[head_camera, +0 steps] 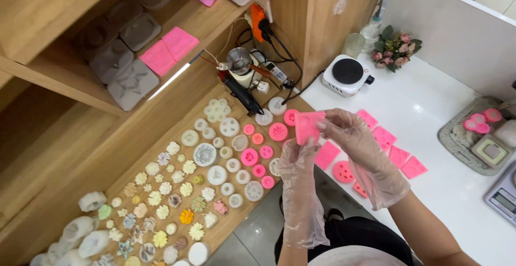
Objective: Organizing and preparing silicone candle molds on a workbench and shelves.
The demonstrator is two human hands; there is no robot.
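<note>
Both my hands wear clear plastic gloves and hold a pink square silicone mould (308,126) up over the table edge. My right hand (359,147) grips its right side from above. My left hand (297,158) pinches its lower edge from below. Under and right of the mould, several more pink square moulds (399,155) and a round pink one (342,171) lie on the white countertop (430,110).
A wooden table (161,137) carries many round white and pink moulds (248,157) and small cast flowers (186,216). A white hot plate (346,74), flower bouquet (395,47), tray (457,137) and digital scale (502,193) are on the countertop. Wooden shelves (59,72) hold grey and pink moulds.
</note>
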